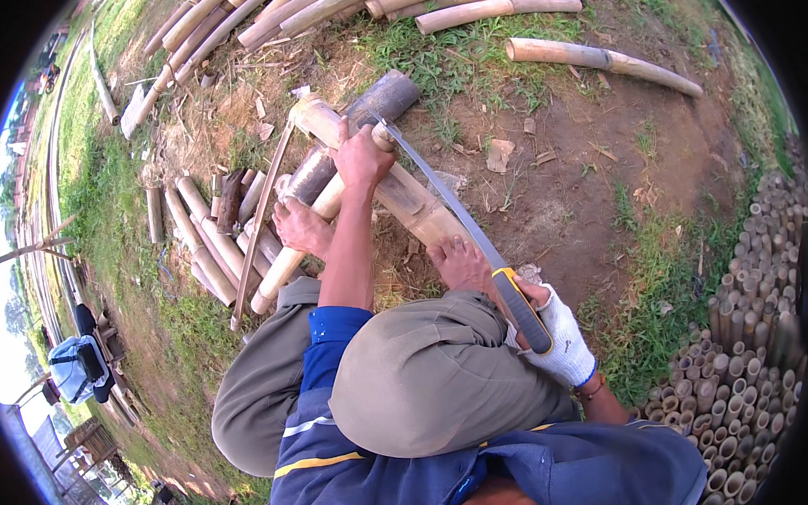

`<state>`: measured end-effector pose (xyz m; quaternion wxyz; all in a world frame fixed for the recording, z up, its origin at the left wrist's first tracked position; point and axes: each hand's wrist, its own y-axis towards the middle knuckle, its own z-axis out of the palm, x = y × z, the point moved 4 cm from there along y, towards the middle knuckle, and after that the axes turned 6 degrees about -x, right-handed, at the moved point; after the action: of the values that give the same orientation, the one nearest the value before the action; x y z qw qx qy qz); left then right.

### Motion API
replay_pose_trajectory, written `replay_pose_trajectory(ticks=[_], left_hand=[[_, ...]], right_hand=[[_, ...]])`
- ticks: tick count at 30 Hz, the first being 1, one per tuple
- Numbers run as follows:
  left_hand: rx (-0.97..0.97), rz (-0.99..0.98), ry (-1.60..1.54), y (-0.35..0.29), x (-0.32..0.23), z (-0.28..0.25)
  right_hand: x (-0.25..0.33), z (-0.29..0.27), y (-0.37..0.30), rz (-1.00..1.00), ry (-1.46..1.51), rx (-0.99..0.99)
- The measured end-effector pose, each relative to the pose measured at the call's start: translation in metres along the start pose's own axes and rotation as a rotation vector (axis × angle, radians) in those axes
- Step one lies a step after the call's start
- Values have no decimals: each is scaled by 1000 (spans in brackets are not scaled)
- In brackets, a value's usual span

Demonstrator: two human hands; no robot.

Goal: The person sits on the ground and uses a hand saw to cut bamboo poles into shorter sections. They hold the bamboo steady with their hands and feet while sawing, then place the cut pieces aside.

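My bare left hand (365, 155) is closed around a slim bamboo pole (331, 200) near its upper end. That pole slants down to the left, crossing over a thicker bamboo piece (419, 208). In my white-gloved right hand (561, 336) is the yellow and black handle of a hand saw (442, 184). Its long curved blade reaches up left, with the tip by the pole's end, just beside my left hand. Under the bamboo lies a dark round log (387, 96). My bare feet rest against the pieces: one (302, 227) by the pole, the other (461, 263) on the thick bamboo.
A thin bamboo slat (265, 212) leans at the left, beside several short cut pieces (196, 232). Long bamboo poles (341, 5) lie across the far side; a single pole (606, 61) lies far right. Stacked bamboo tubes (737, 389) fill the right edge.
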<state>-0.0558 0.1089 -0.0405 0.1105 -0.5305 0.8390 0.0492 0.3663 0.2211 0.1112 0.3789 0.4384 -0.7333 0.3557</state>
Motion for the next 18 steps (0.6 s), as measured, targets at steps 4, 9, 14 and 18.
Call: replay_pose_trajectory(ticks=[4, 9, 14, 18], left_hand=[[-25, 6, -86, 3, 0, 7], [12, 10, -150, 4, -12, -1], [23, -26, -108, -6, 7, 7], [9, -23, -57, -4, 1, 2]], right_hand=[[-9, 33, 114, -211, 102, -79], [6, 64, 201, -235, 200, -73], [-7, 22, 54, 34, 22, 25], [3, 1, 10, -51, -25, -1]])
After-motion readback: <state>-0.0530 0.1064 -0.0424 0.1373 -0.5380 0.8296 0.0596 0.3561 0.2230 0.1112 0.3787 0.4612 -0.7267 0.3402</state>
